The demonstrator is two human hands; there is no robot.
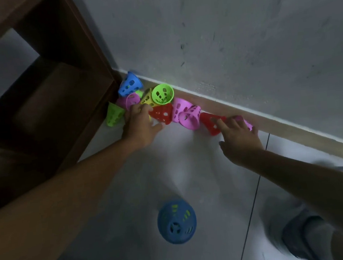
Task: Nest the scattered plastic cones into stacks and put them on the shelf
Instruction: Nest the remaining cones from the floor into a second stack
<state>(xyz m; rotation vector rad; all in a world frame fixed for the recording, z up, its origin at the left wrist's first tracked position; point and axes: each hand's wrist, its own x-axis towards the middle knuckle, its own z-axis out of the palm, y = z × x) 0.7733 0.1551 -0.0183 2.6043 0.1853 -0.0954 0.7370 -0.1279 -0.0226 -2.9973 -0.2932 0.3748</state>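
Several perforated plastic cones lie scattered on the floor along the wall: a blue cone point(129, 84), a green one point(162, 94) with its mouth up, a lime one point(113, 115), a yellow one point(147, 99), pink ones point(182, 109). My left hand point(139, 125) rests spread over the pile, fingers straight, beside a red cone point(162, 113). My right hand point(239, 137) reaches onto another red cone point(213, 123) and a pink cone point(244, 121), fingers extended and touching them. A blue cone point(177, 221) stands upright near my feet, green showing through its holes.
A dark wooden shelf unit point(58, 94) stands at the left against the grey wall point(241, 39). A pale skirting board point(292, 130) runs diagonally behind the cones. My knee and shoe point(306, 232) are at the lower right on the tiled floor.
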